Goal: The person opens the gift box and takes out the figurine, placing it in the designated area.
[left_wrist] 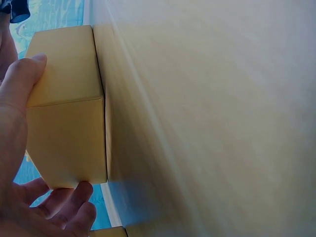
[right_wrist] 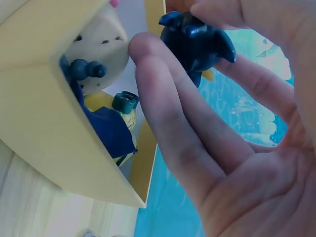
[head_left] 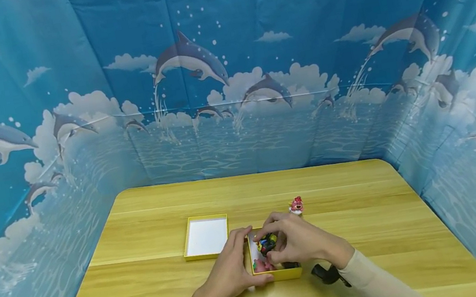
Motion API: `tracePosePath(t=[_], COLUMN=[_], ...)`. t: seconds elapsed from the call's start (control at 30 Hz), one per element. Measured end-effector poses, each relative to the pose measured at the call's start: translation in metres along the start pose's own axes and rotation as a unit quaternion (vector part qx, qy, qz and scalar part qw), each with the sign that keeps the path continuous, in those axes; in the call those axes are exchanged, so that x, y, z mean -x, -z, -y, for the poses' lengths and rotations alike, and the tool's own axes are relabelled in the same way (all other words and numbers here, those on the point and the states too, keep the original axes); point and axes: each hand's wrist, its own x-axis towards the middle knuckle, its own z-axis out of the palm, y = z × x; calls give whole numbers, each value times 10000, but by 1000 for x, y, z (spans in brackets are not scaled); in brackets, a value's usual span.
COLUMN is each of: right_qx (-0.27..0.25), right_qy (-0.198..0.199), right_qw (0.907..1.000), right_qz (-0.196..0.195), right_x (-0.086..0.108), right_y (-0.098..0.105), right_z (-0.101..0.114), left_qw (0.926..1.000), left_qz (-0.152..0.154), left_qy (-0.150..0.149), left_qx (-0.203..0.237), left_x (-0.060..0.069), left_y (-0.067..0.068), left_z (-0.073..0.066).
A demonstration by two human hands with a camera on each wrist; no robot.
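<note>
My left hand [head_left: 229, 269] holds a small yellow box [head_left: 286, 274], thumb on its near side and fingers on its left side; the left wrist view shows the fingertips pressed against the cardboard. Over the box's opening, my right hand [head_left: 301, 238] pinches a small dark figurine [head_left: 266, 244] with yellow, red and blue parts. From the right wrist view, this figurine [right_wrist: 192, 44] looks glossy and black, with pointed ends. Inside the box are a pink figurine [head_left: 260, 265], a white one [right_wrist: 106, 54] and a yellow-and-blue one [right_wrist: 111, 126]. The right hand partly hides the box's contents.
A shallow yellow lid [head_left: 207, 236] with a white inside lies to the left of the box. A red-and-white figurine [head_left: 296, 206] stands beyond the right hand. The wooden table [head_left: 148, 287] meets a blue dolphin-printed curtain [head_left: 236, 138] at the back.
</note>
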Motion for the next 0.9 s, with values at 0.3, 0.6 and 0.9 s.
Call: tracePosePath(t=[0.3, 0.6, 0.9], right_qx=[-25, 38, -78], right_qy=[61, -110, -204], right_qw=[10000, 9999, 9992], right_qz=[36, -52, -346], right_x=[4, 8, 13], right_y=[4, 7, 9], right_z=[-4, -5, -9], left_qw=[10000, 10000, 10000], left_qz=[0, -23, -32], left_qy=[36, 24, 20], left_qx=[-36, -75, -25], left_x=[-1, -1, -1], left_y=[0, -1, 1], left_z=[0, 1, -2])
